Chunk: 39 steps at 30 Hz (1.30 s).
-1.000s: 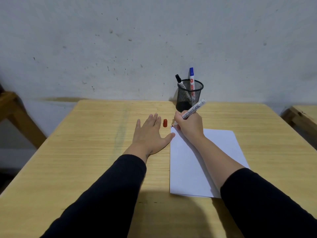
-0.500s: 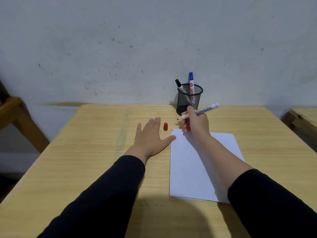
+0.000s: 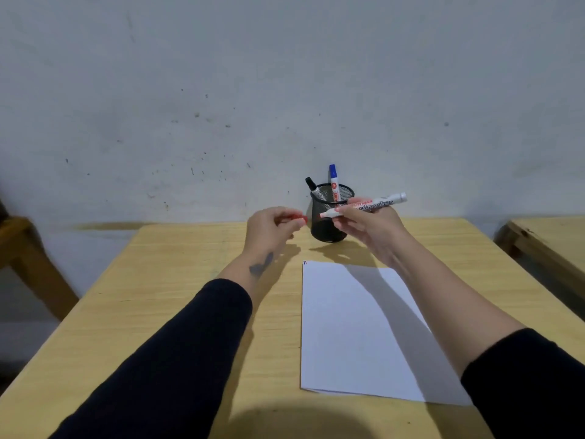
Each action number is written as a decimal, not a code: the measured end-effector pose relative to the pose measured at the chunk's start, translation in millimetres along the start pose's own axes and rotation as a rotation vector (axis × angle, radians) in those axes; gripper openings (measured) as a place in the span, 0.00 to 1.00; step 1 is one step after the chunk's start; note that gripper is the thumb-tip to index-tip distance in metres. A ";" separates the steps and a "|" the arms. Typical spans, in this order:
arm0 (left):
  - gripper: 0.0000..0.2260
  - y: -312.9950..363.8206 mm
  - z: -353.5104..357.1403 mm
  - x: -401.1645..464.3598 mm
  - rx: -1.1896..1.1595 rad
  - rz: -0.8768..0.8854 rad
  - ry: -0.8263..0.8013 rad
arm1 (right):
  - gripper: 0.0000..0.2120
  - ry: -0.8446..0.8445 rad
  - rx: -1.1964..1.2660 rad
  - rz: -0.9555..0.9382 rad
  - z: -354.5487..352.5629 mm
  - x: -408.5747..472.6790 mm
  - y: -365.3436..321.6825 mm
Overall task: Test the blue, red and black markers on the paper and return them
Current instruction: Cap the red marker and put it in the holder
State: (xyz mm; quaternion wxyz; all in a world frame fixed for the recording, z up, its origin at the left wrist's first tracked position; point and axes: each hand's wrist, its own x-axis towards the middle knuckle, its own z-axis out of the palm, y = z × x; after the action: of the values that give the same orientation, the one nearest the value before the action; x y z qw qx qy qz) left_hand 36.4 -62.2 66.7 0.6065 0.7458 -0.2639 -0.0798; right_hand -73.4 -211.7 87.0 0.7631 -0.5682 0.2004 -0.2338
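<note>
Against a scuffed grey-white wall (image 3: 221,90) stood the pale wooden worktop (image 3: 190,296), and a white sheet of paper (image 3: 357,331) lay flat on it toward four o'clock from its middle. At twelve o'clock of the sheet, near the far edge, sat a black wire-mesh pen cup (image 3: 329,221) holding the black-capped marker (image 3: 314,189) and the blue-capped marker (image 3: 334,182), both upright and leaning a little.

Both hands hung raised above the worktop, just in front of the cup. The right hand (image 3: 370,229) had its grip clamped on the white-barrelled red marker (image 3: 367,205), which lay almost level with its bare tip pointing toward nine o'clock. The left hand (image 3: 272,231) had its grip pinched together on the small red plastic cap (image 3: 297,217), just beside that tip and not yet on it. Small marks showed at the paper's far left corner (image 3: 305,263), too small to read clearly.

The step in hand looked like recapping. To do it well, the cap's open mouth should have been lined up squarely with the tip, the barrel kept steady, and the cap pushed straight along the axis until seated. An angled push risked inking the fingers or leaving the cap loose. Then the marker belonged in the cup, and the black one was probably next.
</note>
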 end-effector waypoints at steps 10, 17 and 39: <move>0.07 42.3 3.8 -0.7 -0.265 0.047 -0.079 | 0.06 -0.073 0.095 -0.117 3.7 -16.0 -29.5; 0.07 44.5 6.9 -6.7 -0.265 0.035 -0.128 | 0.09 -0.126 0.101 -0.102 3.5 -20.6 -28.3; 0.04 57.4 12.5 22.9 0.017 0.195 0.014 | 0.10 0.156 -1.182 -0.516 18.8 9.1 -40.1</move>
State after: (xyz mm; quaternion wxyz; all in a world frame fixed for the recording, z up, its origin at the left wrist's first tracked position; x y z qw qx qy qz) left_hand 33.3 -91.4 122.6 0.6069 0.7222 -0.3315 -0.0131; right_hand -60.5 -212.3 130.3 0.2242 -0.9036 0.2072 -0.3005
